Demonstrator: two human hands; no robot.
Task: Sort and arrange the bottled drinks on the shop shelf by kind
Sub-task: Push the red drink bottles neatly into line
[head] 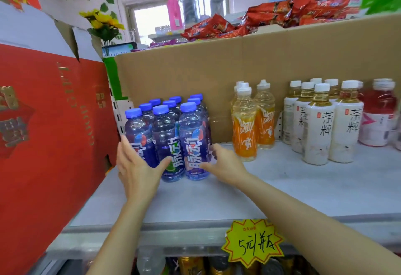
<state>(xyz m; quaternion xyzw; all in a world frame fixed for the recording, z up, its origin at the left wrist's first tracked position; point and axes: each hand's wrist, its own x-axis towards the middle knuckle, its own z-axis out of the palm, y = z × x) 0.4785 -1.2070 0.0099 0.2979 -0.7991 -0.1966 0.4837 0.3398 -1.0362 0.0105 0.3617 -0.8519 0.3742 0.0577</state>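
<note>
A block of blue bottles (171,136) is flanked by both hands on the shelf (282,188). The left hand (136,170) is laid against the block's left side, fingers straight and spread, the thumb touching the front middle bottle. The right hand (225,166) is set against the block's right side, its fingers pressed flat on the front right bottle's label. Just left of the left hand a red box (47,136) is stood, touching or nearly touching its fingertips. Behind both hands a cardboard wall (238,66) is seen, closing the shelf's back. Right of the right hand, orange bottles (251,123) are stood near; farther right, white tea bottles (321,125) and red bottles (379,114) are grouped. Below the right forearm a yellow price tag (253,242) is fixed on the shelf's edge.
</note>
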